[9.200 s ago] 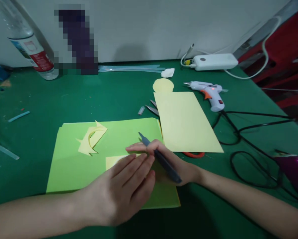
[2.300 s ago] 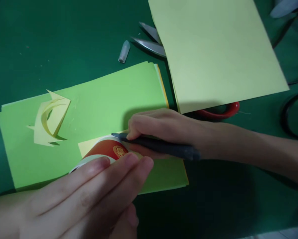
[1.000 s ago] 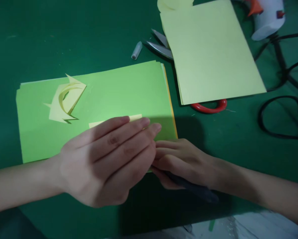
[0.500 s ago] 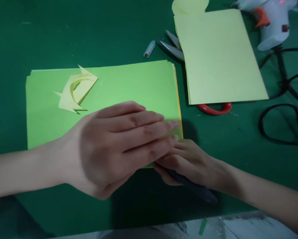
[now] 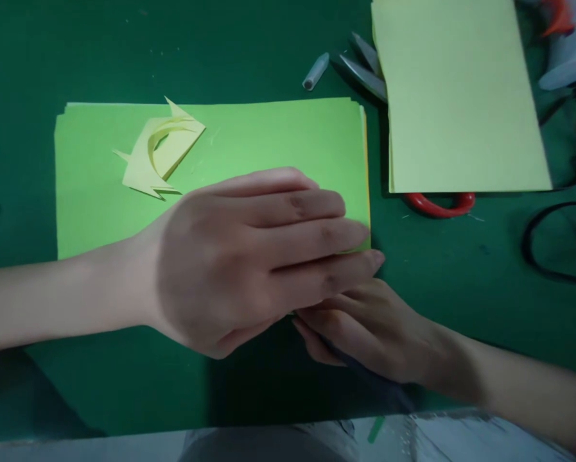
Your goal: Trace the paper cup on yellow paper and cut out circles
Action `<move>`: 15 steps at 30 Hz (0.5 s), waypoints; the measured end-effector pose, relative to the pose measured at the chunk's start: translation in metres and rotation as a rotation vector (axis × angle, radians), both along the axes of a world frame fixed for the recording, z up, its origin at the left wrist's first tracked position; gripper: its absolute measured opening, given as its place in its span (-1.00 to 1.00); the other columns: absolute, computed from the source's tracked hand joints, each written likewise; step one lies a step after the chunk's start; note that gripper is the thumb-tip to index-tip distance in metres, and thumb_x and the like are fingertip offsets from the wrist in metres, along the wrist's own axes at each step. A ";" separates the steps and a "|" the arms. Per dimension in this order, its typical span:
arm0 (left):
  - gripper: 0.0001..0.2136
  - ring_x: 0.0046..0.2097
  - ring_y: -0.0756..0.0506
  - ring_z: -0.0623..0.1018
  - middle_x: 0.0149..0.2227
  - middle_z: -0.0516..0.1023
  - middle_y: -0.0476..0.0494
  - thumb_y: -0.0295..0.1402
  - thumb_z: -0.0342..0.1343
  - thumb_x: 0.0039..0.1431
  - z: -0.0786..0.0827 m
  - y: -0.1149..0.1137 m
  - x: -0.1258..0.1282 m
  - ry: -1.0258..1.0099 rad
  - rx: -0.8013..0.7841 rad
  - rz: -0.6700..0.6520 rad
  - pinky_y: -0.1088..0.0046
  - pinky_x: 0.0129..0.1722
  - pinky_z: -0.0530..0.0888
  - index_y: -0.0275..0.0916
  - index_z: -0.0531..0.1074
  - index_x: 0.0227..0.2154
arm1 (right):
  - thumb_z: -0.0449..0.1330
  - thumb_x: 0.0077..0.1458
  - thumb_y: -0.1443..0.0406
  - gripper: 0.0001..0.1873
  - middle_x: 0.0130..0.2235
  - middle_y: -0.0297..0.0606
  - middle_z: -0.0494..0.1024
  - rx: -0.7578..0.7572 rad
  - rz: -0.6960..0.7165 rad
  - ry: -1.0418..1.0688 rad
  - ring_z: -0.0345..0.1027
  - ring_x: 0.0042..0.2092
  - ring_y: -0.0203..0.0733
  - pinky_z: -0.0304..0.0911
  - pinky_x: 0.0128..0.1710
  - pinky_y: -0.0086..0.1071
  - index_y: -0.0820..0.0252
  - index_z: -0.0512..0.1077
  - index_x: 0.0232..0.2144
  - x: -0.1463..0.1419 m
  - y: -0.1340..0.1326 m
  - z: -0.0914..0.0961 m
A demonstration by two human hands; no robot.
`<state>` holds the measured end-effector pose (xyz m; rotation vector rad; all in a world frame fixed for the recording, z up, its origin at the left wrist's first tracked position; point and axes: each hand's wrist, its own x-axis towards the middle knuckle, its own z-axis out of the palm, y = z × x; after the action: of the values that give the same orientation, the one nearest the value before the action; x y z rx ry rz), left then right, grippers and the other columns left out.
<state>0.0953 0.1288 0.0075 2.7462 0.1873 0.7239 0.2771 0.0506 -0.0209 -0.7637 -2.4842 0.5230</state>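
My left hand [image 5: 249, 256] lies palm down over a stack of bright green paper [image 5: 288, 138], its fingers stretched out side by side. Its thumb and whatever lies beneath the palm are hidden. Close by its fingertips, at the front right of the stack, my right hand [image 5: 374, 333] is closed around a slim dark pen-like tool [image 5: 365, 374]. The tool's tip is out of sight under my left hand. A pale yellow cut paper scrap [image 5: 146, 154], with a curved cutout and pointed ends, rests on the left part of the green stack.
At the right, pale yellow-green sheets [image 5: 461, 96] cover part of a pair of scissors with a red handle [image 5: 444, 205]. A small translucent cap [image 5: 315, 72] lies beside the blades. A white glue gun [image 5: 571, 58] and black cable [image 5: 526, 237] are farther right.
The view has shifted, so the sheets and scissors sit farther right and the green stack higher. My left hand's fingers are more bent and reach farther over my right hand, which keeps its tool.
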 end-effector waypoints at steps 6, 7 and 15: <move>-0.65 0.01 -0.04 0.42 -0.06 0.48 -0.06 -0.41 -0.24 0.14 0.002 -0.005 0.004 0.009 -0.060 0.062 0.45 0.10 0.26 -0.33 0.39 -0.14 | -0.16 0.15 0.50 -0.63 -0.59 -0.29 0.40 -0.172 0.015 -0.025 0.17 -0.55 -0.33 0.05 -0.63 -0.43 0.22 0.25 -0.61 0.002 0.000 0.004; -0.66 0.00 -0.04 0.43 -0.07 0.48 -0.07 -0.42 -0.21 0.13 0.003 -0.005 0.004 0.014 -0.061 0.064 0.45 0.10 0.26 -0.33 0.39 -0.14 | -0.14 0.15 0.49 -0.65 -0.60 -0.29 0.39 -0.150 0.001 -0.041 0.16 -0.55 -0.32 0.06 -0.62 -0.43 0.22 0.25 -0.62 0.004 0.000 0.005; -0.64 0.00 -0.01 0.43 -0.07 0.49 -0.05 -0.41 -0.24 0.12 0.005 -0.005 0.005 0.015 -0.086 0.077 0.47 0.05 0.29 -0.33 0.40 -0.15 | -0.03 0.12 0.47 -0.73 -0.61 -0.31 0.38 -0.037 0.017 -0.032 0.14 -0.54 -0.30 0.02 -0.61 -0.39 0.22 0.26 -0.59 0.007 -0.001 0.005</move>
<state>0.1002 0.1237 0.0122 2.6762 0.3217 0.6986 0.2843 0.0498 -0.0164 -0.7718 -2.5184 0.5686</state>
